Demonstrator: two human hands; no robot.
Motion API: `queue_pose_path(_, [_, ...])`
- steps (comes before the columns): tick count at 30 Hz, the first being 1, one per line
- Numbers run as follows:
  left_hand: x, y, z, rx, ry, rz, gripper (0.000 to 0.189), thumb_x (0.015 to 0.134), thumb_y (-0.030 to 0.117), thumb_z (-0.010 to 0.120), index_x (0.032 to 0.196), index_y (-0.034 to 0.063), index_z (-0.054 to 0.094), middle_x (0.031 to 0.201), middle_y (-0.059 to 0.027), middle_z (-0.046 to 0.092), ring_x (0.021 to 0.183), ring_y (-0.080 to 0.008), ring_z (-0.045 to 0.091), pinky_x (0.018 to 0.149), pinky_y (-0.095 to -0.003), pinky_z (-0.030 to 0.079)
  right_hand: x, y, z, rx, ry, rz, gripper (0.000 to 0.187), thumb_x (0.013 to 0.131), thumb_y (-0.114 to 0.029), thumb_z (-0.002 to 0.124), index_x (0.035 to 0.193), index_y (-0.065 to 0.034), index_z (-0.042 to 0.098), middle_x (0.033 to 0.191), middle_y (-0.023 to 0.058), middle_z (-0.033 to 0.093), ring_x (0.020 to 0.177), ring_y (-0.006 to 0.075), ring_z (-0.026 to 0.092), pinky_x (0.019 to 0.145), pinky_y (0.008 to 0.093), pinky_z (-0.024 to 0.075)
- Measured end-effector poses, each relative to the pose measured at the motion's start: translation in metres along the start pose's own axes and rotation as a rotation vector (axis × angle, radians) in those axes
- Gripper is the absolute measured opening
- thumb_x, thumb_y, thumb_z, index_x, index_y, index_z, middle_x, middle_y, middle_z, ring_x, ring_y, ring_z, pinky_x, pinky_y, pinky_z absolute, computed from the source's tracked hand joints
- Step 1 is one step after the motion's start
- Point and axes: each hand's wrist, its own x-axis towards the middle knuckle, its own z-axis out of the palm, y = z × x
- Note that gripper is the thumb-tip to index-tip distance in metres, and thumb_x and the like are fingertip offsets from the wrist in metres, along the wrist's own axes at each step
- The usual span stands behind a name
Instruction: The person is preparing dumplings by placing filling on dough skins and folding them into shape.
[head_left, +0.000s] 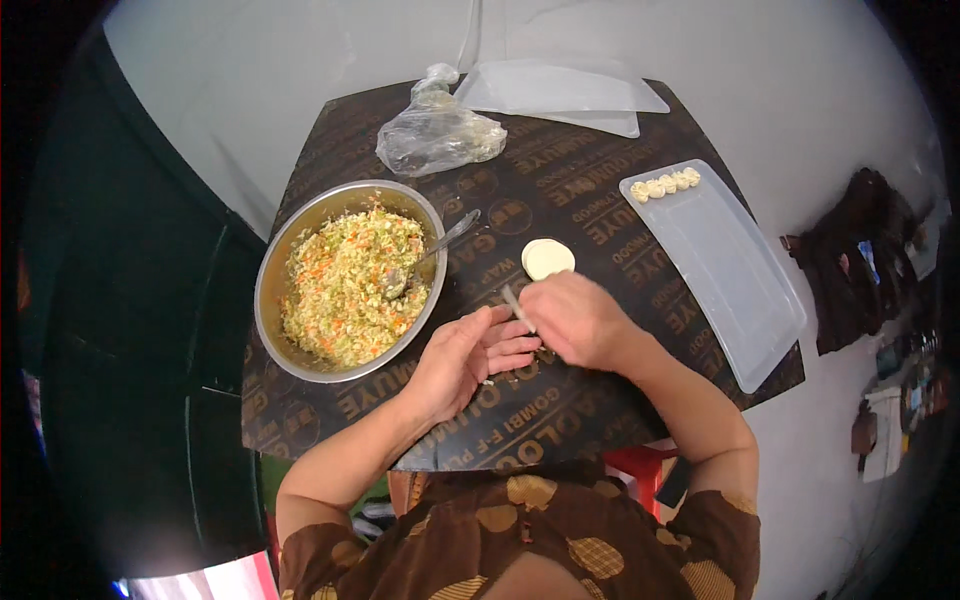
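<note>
My left hand (469, 352) is half turned up, its fingers slightly apart and no thing visible in the palm. Close beside its fingertips, my right hand (574, 319) pinches a thin pale piece that looks like a dough wrapper (517, 309), seen nearly edge-on and blurred. Just beyond my right hand lies a small stack of round dough wrappers (548, 259), its near edge partly covered by that hand. To the left stands a steel bowl (262, 330) of chopped vegetable filling (349, 285). A metal spoon (450, 231) rests in the filling, its handle over the rim.
On the right, a translucent plastic tray (724, 274) bears a row of several pleated dumplings (666, 184) at its far end. A knotted clear plastic bag (439, 139) sits at the back, beside stacked translucent trays (562, 86). The dark printed board tabletop (495, 202) meets a wall behind.
</note>
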Motion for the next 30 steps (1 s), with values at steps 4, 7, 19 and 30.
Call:
queue_pose_path(4, [-0.001, 0.0, 0.002, 0.105, 0.01, 0.084, 0.031, 0.097, 0.012, 0.043, 0.122, -0.0071, 0.046, 0.116, -0.0181, 0.058, 0.105, -0.0263, 0.06, 0.088, -0.0371, 0.053, 0.011, -0.017, 0.004, 0.065, 0.078, -0.187, 0.017, 0.075, -0.011, 0.066, 0.086, -0.0034, 0.055, 0.08, 0.0105, 0.056, 0.073, 0.0283, 0.055, 0.065, 0.0371, 0.0434])
queue_pose_path(7, [0.0, 0.0, 0.003, 0.203, 0.086, 0.096, 0.029, 0.096, 0.006, 0.04, 0.122, -0.0065, 0.046, 0.116, -0.018, 0.058, 0.102, -0.0262, 0.062, 0.088, -0.038, 0.054, 0.008, -0.011, 0.004, 0.096, 0.18, 0.023, 0.018, 0.076, -0.009, 0.067, 0.089, -0.0025, 0.057, 0.083, 0.0115, 0.058, 0.077, 0.03, 0.056, 0.068, 0.0377, 0.0447])
queue_pose_path(19, [-0.009, -0.009, 0.002, 0.704, 0.095, 0.235, 0.014, 0.096, 0.006, 0.045, 0.106, -0.0037, 0.049, 0.097, -0.0137, 0.061, 0.084, -0.0169, 0.064, 0.073, -0.0303, 0.057, -0.004, -0.022, 0.018, 0.454, 0.132, 0.362, 0.008, 0.083, -0.006, 0.063, 0.084, -0.0011, 0.058, 0.076, 0.0129, 0.059, 0.069, 0.0282, 0.059, 0.062, 0.0352, 0.0466])
queue_pose_path(30, [-0.009, -0.011, 0.003, 0.551, 0.171, 0.28, 0.017, 0.099, 0.015, 0.044, 0.096, -0.0006, 0.048, 0.092, -0.0121, 0.061, 0.078, -0.015, 0.063, 0.06, -0.0281, 0.059, -0.004, -0.018, 0.017, 0.501, 0.11, 0.434, 0.009, 0.089, -0.006, 0.053, 0.083, -0.0004, 0.057, 0.069, 0.0114, 0.057, 0.062, 0.02, 0.058, 0.058, 0.0297, 0.0448])
